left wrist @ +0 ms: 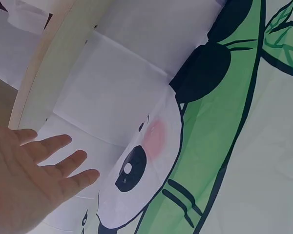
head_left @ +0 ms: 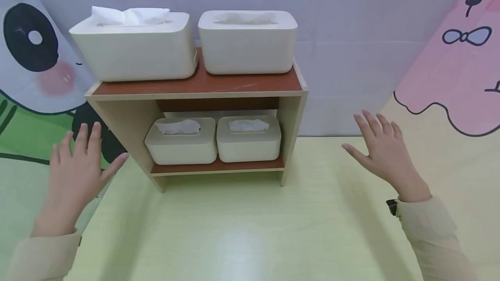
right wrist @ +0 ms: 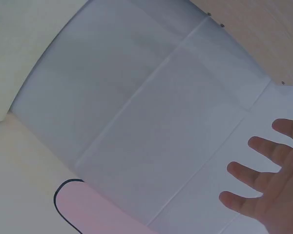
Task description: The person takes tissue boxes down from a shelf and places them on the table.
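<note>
My left hand (head_left: 76,172) is held out at the left of the shelf (head_left: 218,94), fingers spread and nothing in it. On the other side, well apart from the shelf, my right hand (head_left: 384,153) hovers with spread fingers, also holding nothing. Two white tissue boxes stand on the shelf's top board: the left one (head_left: 136,55) has a tissue sticking up, while in the right one (head_left: 250,51) the tissue lies low in the slot. On the lower board two more tissue boxes, a left one (head_left: 183,153) and a right one (head_left: 250,148), sit side by side.
The shelf stands at the back of a pale table (head_left: 234,220). Behind it hangs a light grey-violet cloth (head_left: 351,55). Cartoon prints flank it: a green-and-white figure (head_left: 27,73) at left, a pink figure (head_left: 449,77) at right.
</note>
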`<state>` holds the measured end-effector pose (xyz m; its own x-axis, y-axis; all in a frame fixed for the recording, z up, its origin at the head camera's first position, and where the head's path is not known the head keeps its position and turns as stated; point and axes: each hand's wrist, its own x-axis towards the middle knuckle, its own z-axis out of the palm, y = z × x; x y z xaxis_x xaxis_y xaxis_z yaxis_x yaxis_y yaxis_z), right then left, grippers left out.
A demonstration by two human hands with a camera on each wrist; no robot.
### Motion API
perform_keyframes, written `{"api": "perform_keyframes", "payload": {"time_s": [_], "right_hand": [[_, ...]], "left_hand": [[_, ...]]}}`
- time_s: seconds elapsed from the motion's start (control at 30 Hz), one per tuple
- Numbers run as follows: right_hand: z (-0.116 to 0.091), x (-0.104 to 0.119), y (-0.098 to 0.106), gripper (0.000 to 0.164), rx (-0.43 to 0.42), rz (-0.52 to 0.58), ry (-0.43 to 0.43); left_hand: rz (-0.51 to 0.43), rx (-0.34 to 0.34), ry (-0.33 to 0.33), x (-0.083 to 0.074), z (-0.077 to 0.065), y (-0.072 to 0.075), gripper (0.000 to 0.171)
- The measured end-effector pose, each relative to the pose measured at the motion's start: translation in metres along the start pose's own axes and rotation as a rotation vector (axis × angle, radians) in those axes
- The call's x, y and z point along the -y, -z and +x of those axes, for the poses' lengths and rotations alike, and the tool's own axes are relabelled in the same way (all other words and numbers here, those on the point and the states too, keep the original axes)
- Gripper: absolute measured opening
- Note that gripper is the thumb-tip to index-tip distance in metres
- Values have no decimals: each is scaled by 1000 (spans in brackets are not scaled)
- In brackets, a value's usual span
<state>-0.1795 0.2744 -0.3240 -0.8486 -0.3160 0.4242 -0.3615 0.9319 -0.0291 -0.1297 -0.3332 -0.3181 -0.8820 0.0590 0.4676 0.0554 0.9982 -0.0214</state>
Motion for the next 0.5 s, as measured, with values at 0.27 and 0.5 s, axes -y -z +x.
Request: {"api": "perform_keyframes", "payload": {"time_s": [0.27, 0.5], "right_hand": [[24, 16, 11, 74, -104, 41, 92], [49, 29, 24, 73, -182, 46, 175]], "left_hand": [[-21, -295, -79, -6, 15, 7, 86], [-44, -330, -88, -6, 29, 17, 88]]}}
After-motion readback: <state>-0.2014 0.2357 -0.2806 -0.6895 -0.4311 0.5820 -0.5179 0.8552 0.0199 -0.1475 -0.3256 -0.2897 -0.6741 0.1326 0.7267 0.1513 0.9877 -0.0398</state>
